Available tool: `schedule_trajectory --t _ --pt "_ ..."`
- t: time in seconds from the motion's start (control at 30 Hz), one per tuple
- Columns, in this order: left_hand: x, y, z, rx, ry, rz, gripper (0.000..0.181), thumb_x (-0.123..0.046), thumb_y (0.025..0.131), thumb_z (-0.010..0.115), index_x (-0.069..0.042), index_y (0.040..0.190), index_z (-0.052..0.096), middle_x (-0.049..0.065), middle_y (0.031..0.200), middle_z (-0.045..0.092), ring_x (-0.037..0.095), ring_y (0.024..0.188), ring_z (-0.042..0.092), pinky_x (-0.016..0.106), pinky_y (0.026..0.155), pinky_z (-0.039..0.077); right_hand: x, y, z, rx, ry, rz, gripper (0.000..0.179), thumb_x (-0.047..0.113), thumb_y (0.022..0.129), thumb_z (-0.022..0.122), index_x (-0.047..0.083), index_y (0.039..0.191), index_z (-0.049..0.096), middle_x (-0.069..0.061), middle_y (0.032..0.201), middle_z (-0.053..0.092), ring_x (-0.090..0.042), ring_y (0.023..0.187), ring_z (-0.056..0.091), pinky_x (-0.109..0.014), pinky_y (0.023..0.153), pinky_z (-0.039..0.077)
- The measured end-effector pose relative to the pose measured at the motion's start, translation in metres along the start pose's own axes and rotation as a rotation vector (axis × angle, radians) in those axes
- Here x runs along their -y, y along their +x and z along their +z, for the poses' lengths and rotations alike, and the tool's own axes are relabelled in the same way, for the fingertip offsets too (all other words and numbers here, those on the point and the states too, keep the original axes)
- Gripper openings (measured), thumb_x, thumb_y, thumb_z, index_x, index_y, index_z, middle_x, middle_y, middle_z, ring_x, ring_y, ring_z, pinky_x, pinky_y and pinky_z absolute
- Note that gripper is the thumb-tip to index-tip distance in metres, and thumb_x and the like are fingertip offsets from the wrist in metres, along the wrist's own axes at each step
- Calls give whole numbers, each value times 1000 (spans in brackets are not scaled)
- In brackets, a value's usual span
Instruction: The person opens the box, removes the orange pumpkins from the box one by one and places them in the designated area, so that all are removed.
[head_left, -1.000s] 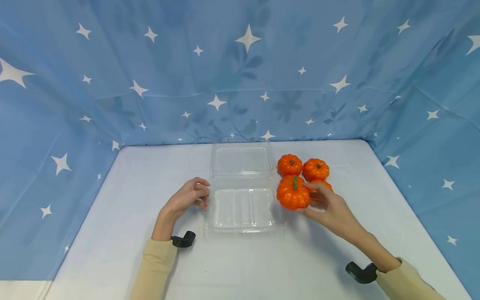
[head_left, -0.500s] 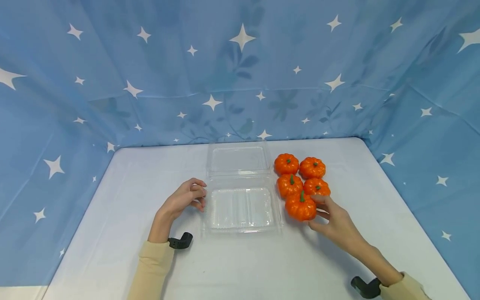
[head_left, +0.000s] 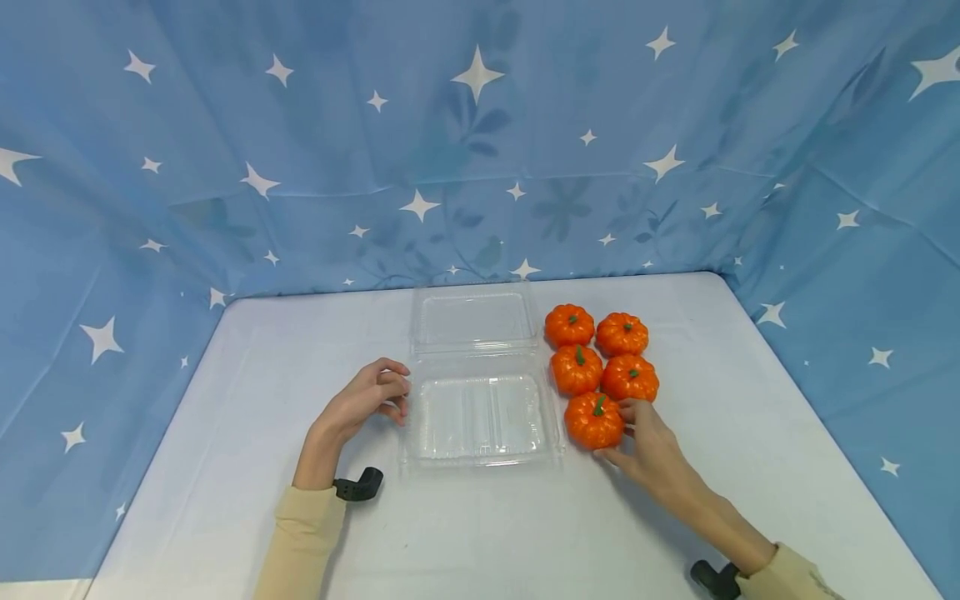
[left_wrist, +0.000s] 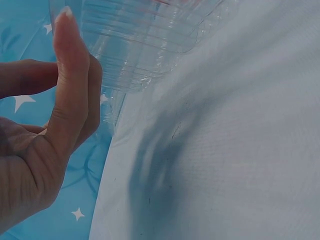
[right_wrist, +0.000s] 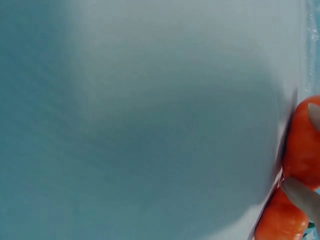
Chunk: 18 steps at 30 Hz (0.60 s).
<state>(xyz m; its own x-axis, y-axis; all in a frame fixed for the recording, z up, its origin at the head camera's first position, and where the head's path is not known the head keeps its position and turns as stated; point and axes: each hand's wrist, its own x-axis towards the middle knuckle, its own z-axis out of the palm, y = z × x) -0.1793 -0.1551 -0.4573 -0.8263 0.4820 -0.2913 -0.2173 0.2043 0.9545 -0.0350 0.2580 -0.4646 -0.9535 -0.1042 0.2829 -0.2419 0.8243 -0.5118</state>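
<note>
A small orange toy pumpkin (head_left: 592, 423) with a green stem sits on the white table, nearest of a group of several. My right hand (head_left: 654, 454) holds it from the right between thumb and fingers; in the right wrist view fingertips (right_wrist: 300, 197) touch the orange side (right_wrist: 302, 150). To the left lies a clear plastic clamshell box (head_left: 480, 461), its lid (head_left: 474, 319) folded back. Beside the box's left edge hovers my left hand (head_left: 367, 396), fingers loosely bent around nothing. In the left wrist view these fingers (left_wrist: 72, 90) are close to the clear box (left_wrist: 135, 45); contact is unclear.
Other pumpkins stand in two columns behind the held one: the far left one (head_left: 569, 325), the far right one (head_left: 622, 334), the middle left one (head_left: 576, 371) and the middle right one (head_left: 630, 379). A blue star-patterned curtain (head_left: 337, 150) encloses the white table (head_left: 480, 533).
My right hand has lowered the pumpkin toward me onto the table, in front of the left column. The view has shifted slightly. My left hand has stayed by the box.
</note>
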Motion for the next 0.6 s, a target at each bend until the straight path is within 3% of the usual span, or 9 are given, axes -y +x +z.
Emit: schedule_trajectory --t 0.2,0.43,0.6 --pt "2 -2 1 -3 -8 -4 44 -7 102 54 14 137 35 14 85 59 20 70 64 37 66 62 1 1 3 19 -55 22 67 -3 68 92 -5 118 47 -22 110 61 -36 100 69 -48 83 61" --pt "4 -6 -1 -22 -1 -10 43 -5 102 53 14 136 35 14 84 59 20 70 63 36 65 62 0 2 5 41 -58 24 69 -8 74 86 -10 130 45 -27 116 61 -35 97 68 -44 79 62" --pt "5 -8 -4 -27 37 -31 42 -8 103 52 11 138 39 24 99 62 22 73 67 37 69 62 2 3 -4 80 -58 27 68 -9 77 82 -10 135 45 -27 120 61 -34 98 68 -43 79 63"
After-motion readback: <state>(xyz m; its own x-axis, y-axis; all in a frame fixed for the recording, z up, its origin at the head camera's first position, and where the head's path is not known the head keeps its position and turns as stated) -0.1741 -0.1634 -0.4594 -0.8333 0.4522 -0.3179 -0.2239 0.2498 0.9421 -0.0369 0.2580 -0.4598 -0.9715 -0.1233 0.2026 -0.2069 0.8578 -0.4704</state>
